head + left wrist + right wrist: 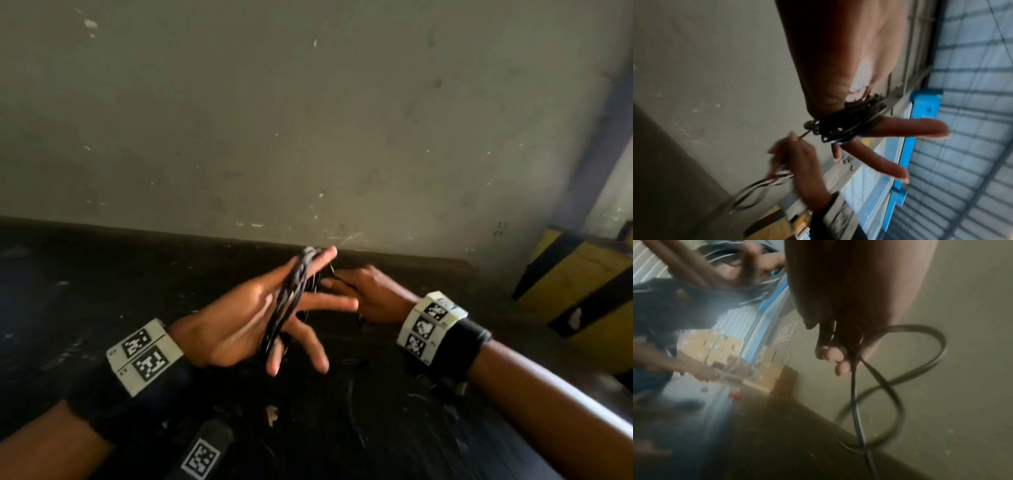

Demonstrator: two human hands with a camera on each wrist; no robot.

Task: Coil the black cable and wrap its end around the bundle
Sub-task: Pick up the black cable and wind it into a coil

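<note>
The black cable [291, 294] is wound in several turns around my left hand [246, 315], which is raised over the dark table with its fingers straight and spread. The left wrist view shows the coil [842, 128] crossing the base of those fingers [910, 129]. Just behind it, my right hand [370, 294] pinches the cable's loose part close to the coil. In the right wrist view its curled fingers [830, 353] grip the strand, and a slack loop [920, 345] hangs below towards the table. The cable's end is not visible.
The dark, scuffed table [102, 274] stands against a grey wall [308, 120]. At the right is a yellow and black striped block [582, 274]. A black object with a printed marker [205, 455] lies at the near edge. Cardboard boxes [725, 345] show blurred in the right wrist view.
</note>
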